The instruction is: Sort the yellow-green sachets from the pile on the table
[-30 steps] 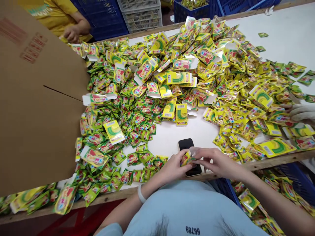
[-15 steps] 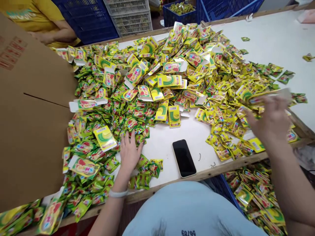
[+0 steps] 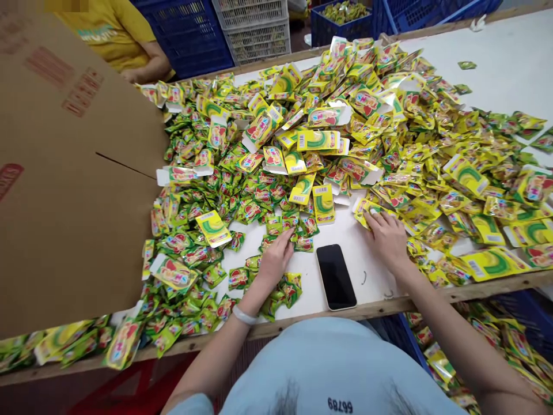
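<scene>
My left hand, with a pale band at its wrist, reaches in from the lower left. Its fingers are drawn together on small green candy packets at the table's middle. My right hand lies palm down with its fingers stretched and slightly apart. Their tips touch the near left end of the yellow candy packets, beside a yellow piece partly hidden by the fingers. Between my forearms a dark-screened phone lies on the white tabletop.
Yellow printed candy boxes lie scattered over the large heap. A tall brown carton stands at left. A wooden rim edges the table. Blue crates and a person in a yellow shirt are behind it.
My right hand has come left from the far right side, where a box it was at now lies. My left hand has shifted right, and some green packets now lie further right.
</scene>
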The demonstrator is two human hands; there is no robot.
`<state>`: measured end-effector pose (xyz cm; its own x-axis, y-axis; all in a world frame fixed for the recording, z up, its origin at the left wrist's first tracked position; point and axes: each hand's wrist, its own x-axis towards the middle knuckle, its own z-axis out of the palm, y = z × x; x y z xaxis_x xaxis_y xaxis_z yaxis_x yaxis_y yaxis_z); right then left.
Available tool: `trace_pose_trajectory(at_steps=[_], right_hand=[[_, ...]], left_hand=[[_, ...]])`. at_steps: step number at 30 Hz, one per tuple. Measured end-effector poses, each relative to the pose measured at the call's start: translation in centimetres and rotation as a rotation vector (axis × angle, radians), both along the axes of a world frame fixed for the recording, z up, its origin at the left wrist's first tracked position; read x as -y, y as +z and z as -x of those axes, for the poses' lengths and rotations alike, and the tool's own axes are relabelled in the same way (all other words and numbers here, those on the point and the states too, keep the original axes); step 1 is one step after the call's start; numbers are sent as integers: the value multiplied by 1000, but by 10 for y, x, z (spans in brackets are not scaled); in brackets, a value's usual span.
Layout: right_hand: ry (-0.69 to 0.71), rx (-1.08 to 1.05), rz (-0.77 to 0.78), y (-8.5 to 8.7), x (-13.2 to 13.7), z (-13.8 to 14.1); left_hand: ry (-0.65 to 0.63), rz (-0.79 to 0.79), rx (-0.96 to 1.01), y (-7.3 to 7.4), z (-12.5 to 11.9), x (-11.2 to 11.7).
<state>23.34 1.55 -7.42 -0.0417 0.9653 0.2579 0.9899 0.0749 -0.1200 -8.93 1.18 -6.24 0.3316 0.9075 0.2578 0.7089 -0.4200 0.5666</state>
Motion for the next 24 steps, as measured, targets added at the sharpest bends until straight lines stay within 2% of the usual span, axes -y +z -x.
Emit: trace_pose_trajectory(at_steps=[3,5,8,10,12,14,16,19,21,23,24], right_hand=[[-14,-241,-7,8,7,3],[-46,-460,-70,18,8,4],[-105,-845,-174,42,10,15],[-52,-1130,-65,60,14,34],[112,-1310,147,74,19,60],[279,-1290,232,79,20,87],[338,-1124,128,78,19,107],[258,-825,-67,69,15,118],[173,-685,-107,65,14,117],[94,-663,-99,62,16,111],[71,-723,-68,61,17,108]], left_hand=[[147,117,247,2,2,-7],[246,162,372,4,6,-11],[309,18,378,12,9,-15],[293,-100,349,23,5,-15],[232,-114,367,37,-5,-9],[155,-1,447,51,-20,0],[127,184,563,61,-35,10],[166,404,770,66,-54,22],[172,480,875,63,-64,25],[160,547,936,58,-70,26],[159,570,953,54,-73,26]])
